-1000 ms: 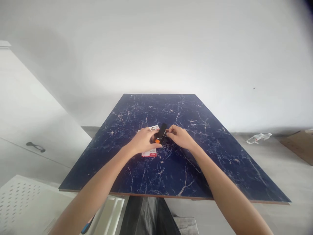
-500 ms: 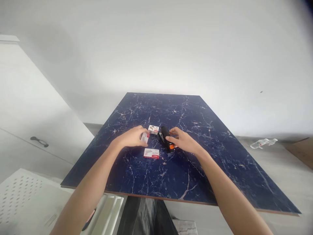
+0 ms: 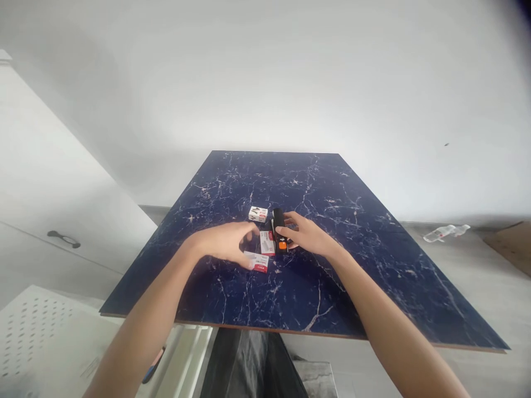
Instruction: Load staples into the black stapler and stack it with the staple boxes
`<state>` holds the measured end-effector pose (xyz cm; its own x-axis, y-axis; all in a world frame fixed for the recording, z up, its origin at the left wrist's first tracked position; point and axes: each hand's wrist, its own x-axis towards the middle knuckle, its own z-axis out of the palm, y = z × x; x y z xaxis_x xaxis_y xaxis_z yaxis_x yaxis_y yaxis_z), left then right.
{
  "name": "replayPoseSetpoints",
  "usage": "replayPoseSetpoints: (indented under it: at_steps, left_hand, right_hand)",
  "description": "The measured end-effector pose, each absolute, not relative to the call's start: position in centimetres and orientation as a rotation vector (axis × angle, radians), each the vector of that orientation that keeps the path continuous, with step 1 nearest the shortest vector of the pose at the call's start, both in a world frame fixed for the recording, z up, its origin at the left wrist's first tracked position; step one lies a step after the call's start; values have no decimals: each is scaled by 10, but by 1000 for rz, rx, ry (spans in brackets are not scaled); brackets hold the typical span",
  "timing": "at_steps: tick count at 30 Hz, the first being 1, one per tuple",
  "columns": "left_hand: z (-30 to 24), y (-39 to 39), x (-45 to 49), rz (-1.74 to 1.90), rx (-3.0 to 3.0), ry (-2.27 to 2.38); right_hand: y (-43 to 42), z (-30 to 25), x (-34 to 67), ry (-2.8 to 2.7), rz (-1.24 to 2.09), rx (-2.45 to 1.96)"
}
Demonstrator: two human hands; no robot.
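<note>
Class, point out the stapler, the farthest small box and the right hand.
Stapler (image 3: 279, 225), head view, black top.
Farthest small box (image 3: 258, 214), head view, white top.
Right hand (image 3: 309, 235), head view, back of hand.

On the dark blue marble desk (image 3: 332, 193), a tight cluster stands in the way between the left hand (image 3: 222, 243) and the right hand (image 3: 309, 235): a black stapler (image 3: 279, 229), a white-and-red box (image 3: 267, 242) just beside it, a second box (image 3: 256, 261) nearer the person, and a third box (image 3: 258, 214) farther off. Wide bare marble runs beyond the cluster to the far edge and out to both sides, leaving room for a hand to pass.
</note>
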<state>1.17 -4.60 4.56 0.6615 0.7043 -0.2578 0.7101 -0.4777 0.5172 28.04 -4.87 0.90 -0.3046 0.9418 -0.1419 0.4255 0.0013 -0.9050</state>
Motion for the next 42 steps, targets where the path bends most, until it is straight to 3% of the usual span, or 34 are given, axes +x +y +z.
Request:
replayPoseSetpoints:
  at_steps: [5,13,20,42]
  left_hand:
    - [56,-53,9,-254,2340,1047]
    - [48,-50,30,90,2339,1289]
    - [36,-40,21,245,2307,1084]
    - [17,-47,46,348,2473,1093]
  right_hand:
    - [-49,11,281,-1795,1267,-1370]
    - [-47,8,282,-1827,1248,-1335]
    - [-48,11,282,-1821,1261,-1347]
    - [-49,14,281,-1814,1259,-1344]
